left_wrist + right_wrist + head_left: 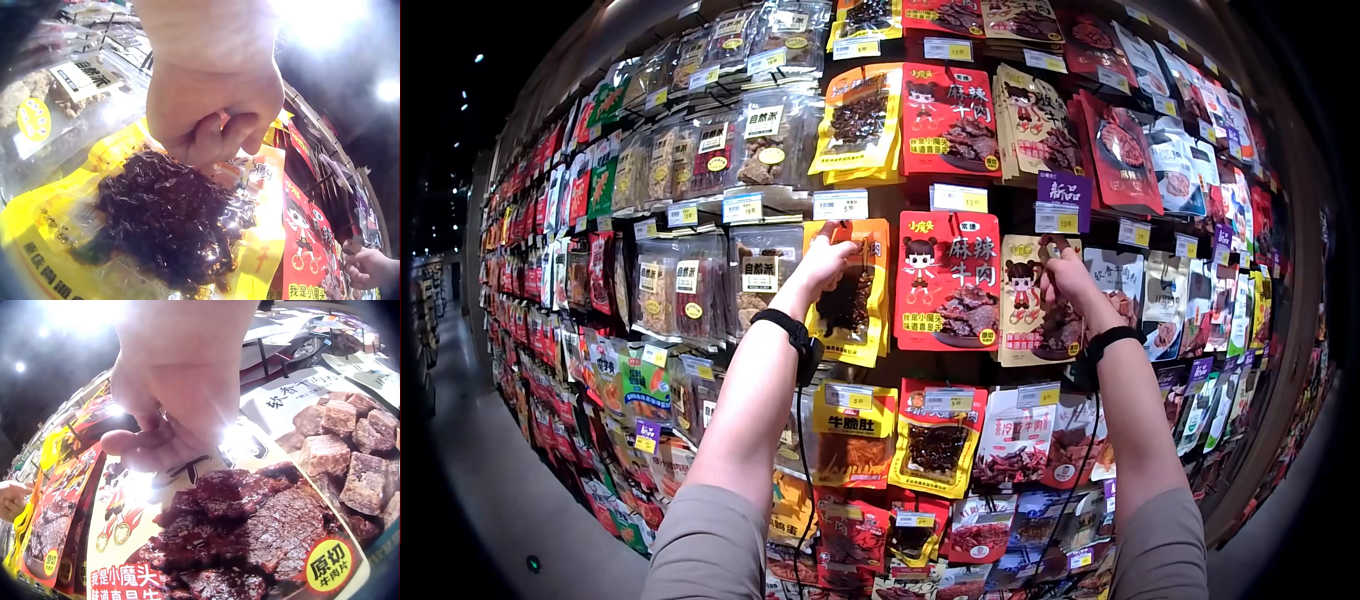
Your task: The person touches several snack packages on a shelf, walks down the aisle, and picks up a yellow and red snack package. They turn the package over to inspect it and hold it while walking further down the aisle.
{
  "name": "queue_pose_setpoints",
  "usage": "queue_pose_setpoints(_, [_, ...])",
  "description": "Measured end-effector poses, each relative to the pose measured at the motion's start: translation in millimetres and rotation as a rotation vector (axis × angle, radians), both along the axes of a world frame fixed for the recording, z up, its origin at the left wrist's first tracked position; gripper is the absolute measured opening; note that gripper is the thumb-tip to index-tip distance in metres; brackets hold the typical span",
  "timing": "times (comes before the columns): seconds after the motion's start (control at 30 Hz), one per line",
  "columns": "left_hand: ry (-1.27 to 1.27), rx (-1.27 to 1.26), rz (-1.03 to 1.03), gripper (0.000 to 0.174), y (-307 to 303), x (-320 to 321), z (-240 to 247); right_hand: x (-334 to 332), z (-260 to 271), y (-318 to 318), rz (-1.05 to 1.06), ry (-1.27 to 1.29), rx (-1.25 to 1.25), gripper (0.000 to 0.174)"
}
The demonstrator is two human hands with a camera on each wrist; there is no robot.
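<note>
My left hand (828,264) is at the top of a yellow-orange bag (862,315) of dark food, its fingers curled at the upper edge. In the left wrist view, this hand (212,103) covers the top of the yellow bag (169,219). My right hand (1068,272) pinches the upper part of a cream bag (1028,325) with a cartoon figure. Seen from the right wrist, the hand (178,394) has bent fingers at that cream bag's (250,531) top; the fingertips' contact is partly hidden. Between the hands hangs a red bag (947,290).
Rows of hanging snack bags surround both hands. Clear bags (762,275) hang to the left, a grey-white bag (1118,285) to the right. Price tags (840,205) stick out above, and more bags (938,440) hang below. Thin cables run down from both wrists.
</note>
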State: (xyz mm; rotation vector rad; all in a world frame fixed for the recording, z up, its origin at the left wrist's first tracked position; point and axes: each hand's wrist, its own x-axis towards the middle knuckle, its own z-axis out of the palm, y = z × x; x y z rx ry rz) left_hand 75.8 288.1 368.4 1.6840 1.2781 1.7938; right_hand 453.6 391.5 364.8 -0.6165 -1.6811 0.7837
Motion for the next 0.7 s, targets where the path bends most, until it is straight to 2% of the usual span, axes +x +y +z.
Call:
queue_pose_setpoints(0.2, [-0.031,-0.008,-0.041,0.035,-3.9,2.7,0.4,0.6,-1.0,6.8,0.042,-0.021,0.023,0.041])
queue_pose_setpoints(0.27, [-0.014,0.022,-0.012,0.036,-0.1,1.7,-0.8,1.9,-1.2,8.5,-0.004,-0.021,0.015,0.040])
queue_pose_setpoints(0.33, [0.004,0.020,-0.069,0.037,-2.8,-0.3,-0.9,1.3,-2.6,14.6,0.003,0.002,0.041,0.041])
queue_pose_setpoints(0.6, [-0.022,0.020,-0.045,0.039,-0.7,-0.6,-1.1,0.3,-2.0,26.4,0.000,-0.014,0.079,0.042])
queue_pose_setpoints(0.7, [0.002,0.039,-0.036,0.046,0.4,-0.6,-1.4,0.3,-2.0,26.7,-0.033,-0.018,0.077,0.041])
